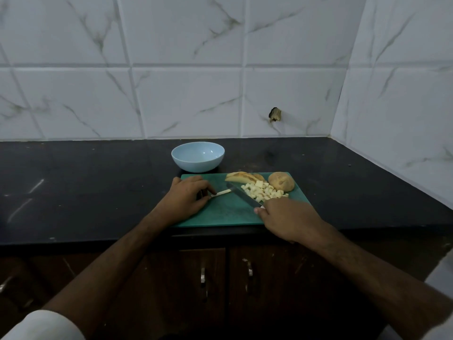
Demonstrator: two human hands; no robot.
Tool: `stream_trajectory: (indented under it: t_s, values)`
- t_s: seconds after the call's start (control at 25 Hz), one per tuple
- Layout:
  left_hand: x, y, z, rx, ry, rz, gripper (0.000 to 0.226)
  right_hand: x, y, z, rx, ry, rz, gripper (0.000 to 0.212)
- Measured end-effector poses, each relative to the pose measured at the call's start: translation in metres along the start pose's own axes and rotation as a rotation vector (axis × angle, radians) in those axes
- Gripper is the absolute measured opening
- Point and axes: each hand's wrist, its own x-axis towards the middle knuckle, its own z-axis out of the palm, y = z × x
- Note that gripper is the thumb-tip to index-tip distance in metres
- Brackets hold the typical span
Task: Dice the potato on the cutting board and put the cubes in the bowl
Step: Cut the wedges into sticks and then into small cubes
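Note:
A green cutting board (225,214) lies at the counter's front edge. My left hand (186,196) pinches one end of a pale potato strip (221,193) lying on the board. My right hand (286,218) grips the handle of a knife (242,194); its blade points up-left, just right of the strip. A heap of several potato cubes (263,191) sits to the right of the blade. Behind it lie potato slices (241,177) and an uncut potato half (281,181), skin up. A light blue bowl (197,157) stands empty just behind the board.
The black counter (85,182) runs left and right, with white marble tiles behind and a tiled side wall at right. A chipped hole (275,114) marks the back wall. Dark cabinet doors with metal handles (203,276) are below the counter.

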Motion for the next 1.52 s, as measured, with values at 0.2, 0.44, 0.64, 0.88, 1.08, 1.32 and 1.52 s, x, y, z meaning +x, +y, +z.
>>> stream_trajectory:
  t_s: [0.2, 0.44, 0.64, 0.88, 1.08, 1.32, 1.52]
  values:
    - [-0.001, -0.002, 0.0, -0.023, -0.029, -0.011, 0.022, 0.0, -0.006, 0.0, -0.055, -0.009, -0.006, 0.037]
    - [-0.008, 0.0, -0.004, -0.057, -0.04, -0.019, 0.028, -0.004, -0.012, 0.0, -0.102, -0.019, -0.035, 0.037]
    - [-0.011, -0.001, -0.005, -0.095, -0.045, -0.02, 0.034, -0.003, -0.004, -0.01, -0.182, -0.005, -0.018, 0.04]
    - [-0.009, -0.001, -0.005, -0.095, -0.064, -0.029, 0.034, -0.001, -0.003, -0.006, -0.046, -0.017, -0.003, 0.04]
    - [-0.01, 0.0, -0.006, -0.098, -0.068, -0.023, 0.035, 0.002, -0.015, 0.002, -0.077, -0.012, -0.026, 0.04]
    - [-0.01, -0.001, -0.005, -0.087, -0.057, -0.026, 0.035, 0.005, -0.012, -0.006, -0.096, 0.055, -0.038, 0.041]
    - [-0.01, -0.002, -0.005, -0.079, -0.061, -0.024, 0.036, 0.002, -0.016, 0.002, -0.149, 0.006, -0.073, 0.04]
